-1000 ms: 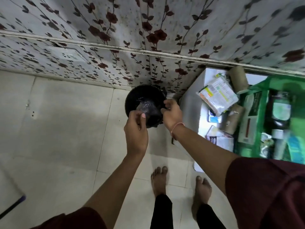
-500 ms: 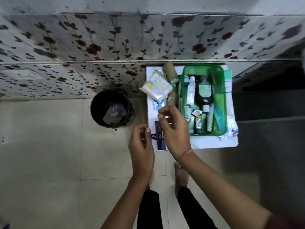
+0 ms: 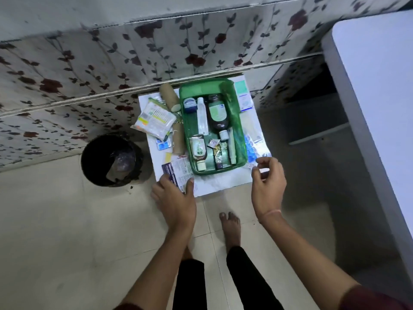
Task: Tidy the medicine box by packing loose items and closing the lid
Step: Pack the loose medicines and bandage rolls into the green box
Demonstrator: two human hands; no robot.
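The green medicine box point(image 3: 242, 139) stands open on a small white table point(image 3: 214, 182) against the wall. It holds a dark bottle point(image 3: 218, 115), tubes, a small jar and sachets. No lid shows. Loose items lie around it: a stack of sachets point(image 3: 154, 119) and cardboard rolls point(image 3: 169, 96) on the left, clear plastic packets point(image 3: 254, 139) on the right. My left hand point(image 3: 176, 200) is at the table's front left corner, thumb and fingers around a printed blue-and-white packet point(image 3: 178, 168). My right hand point(image 3: 268, 184) hovers at the front right corner, fingers curled apart, holding nothing.
A black bin point(image 3: 111, 159) with rubbish inside stands on the tiled floor left of the table. A white counter point(image 3: 380, 86) rises at the right, with a dark gap beneath it. A small blue-and-white box point(image 3: 244, 97) lies behind the green box. My bare feet are just below the table.
I have turned from the bin to the table. Both hands moved apart, the left down onto the printed packet, the right across to the front right corner.
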